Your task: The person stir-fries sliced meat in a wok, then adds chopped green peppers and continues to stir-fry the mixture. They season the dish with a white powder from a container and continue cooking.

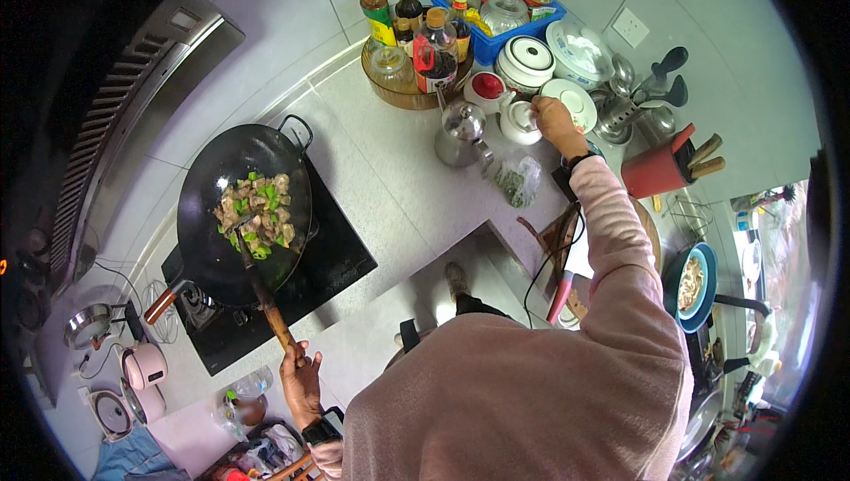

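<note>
In my left hand (301,381) is the wooden handle of a spatula (265,301), whose metal end rests among meat pieces and chopped green peppers (259,212) in a black wok (199,195). The wok sits on a black cooktop (345,252). My right hand (558,123) is closed at the top of a small white ceramic jar (519,132); whether it grips the lid or the rim is unclear. Left of that jar are a red-lidded jar (487,87) and a metal pot with a spout (458,139). A plastic bag of greens (518,182) lies nearer me.
A tray (398,97) of sauce bottles and a blue basket (488,49) line the wall. At right stand a red knife block (654,165) and a steel utensil holder (614,119). A cleaver (579,252) lies near my right sleeve, and a blue pan (705,315) is farther right.
</note>
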Motion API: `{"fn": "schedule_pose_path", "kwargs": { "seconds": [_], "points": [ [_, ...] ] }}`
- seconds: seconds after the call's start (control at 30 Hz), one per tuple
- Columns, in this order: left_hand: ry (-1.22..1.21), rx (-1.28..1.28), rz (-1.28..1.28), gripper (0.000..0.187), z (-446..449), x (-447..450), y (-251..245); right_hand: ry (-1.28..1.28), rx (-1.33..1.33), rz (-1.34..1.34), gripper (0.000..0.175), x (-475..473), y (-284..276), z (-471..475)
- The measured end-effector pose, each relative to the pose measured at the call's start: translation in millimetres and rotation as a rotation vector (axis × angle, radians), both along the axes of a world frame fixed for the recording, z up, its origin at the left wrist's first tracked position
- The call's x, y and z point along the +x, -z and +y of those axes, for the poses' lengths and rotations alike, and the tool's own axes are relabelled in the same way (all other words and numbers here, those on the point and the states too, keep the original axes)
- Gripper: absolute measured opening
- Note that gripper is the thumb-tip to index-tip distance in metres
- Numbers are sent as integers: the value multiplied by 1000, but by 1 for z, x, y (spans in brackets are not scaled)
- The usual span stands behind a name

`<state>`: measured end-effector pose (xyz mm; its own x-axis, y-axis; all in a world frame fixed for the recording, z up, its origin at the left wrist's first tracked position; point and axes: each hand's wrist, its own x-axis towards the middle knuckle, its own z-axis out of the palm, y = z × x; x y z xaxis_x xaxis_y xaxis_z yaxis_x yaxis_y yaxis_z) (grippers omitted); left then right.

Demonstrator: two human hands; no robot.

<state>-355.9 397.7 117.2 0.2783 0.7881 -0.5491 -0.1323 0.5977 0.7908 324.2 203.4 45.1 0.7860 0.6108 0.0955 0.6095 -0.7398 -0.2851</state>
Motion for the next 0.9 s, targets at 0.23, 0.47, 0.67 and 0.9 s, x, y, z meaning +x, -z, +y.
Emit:
{"fn": "schedule_pose_path", "kwargs": {
  "seconds": [0.23,0.47,0.67,0.9],
  "points": [
    [-10,-11,13,28,2,-2,-1,-140,265,129,11,-120,-45,-32],
    [33,4,1,27,2,-4,0,-177,-28,190,23,-243,71,40],
    [45,7,-4,26,4,-8,7,-240,-1,174,34,-253,89,55],
    [18,2,-1,29,3,-7,8,300,101,38,32,-145,21,12]
  ]
}}
